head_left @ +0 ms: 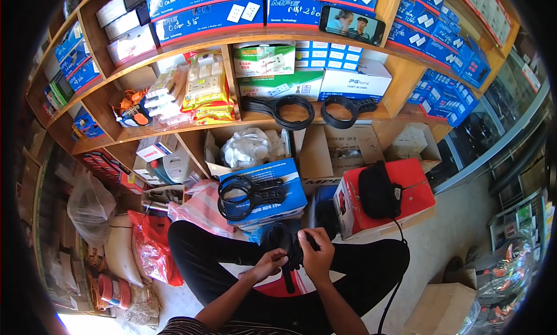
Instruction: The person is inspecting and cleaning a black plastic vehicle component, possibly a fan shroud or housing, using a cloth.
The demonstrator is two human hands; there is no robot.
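Observation:
Between my crossed legs, my left hand [268, 264] grips a black ring-shaped plastic part with a handle [276, 236] by its lower portion. My right hand [314, 254] is closed on the same dark piece at its right, thumb raised; exactly what its fingers press is partly hidden. Just beyond, more black rings with handles [235, 198] lie stacked on a blue box [272, 168]. Two similar black rings [294, 98] rest along the shelf edge above.
Wooden shelves [185, 132] hold boxes and a phone [351, 26]. A red box [362, 219] carries a black pouch [377, 190] with a cable running down to the right. Plastic bags [93, 207] crowd the left; a cardboard box [438, 312] stands at lower right.

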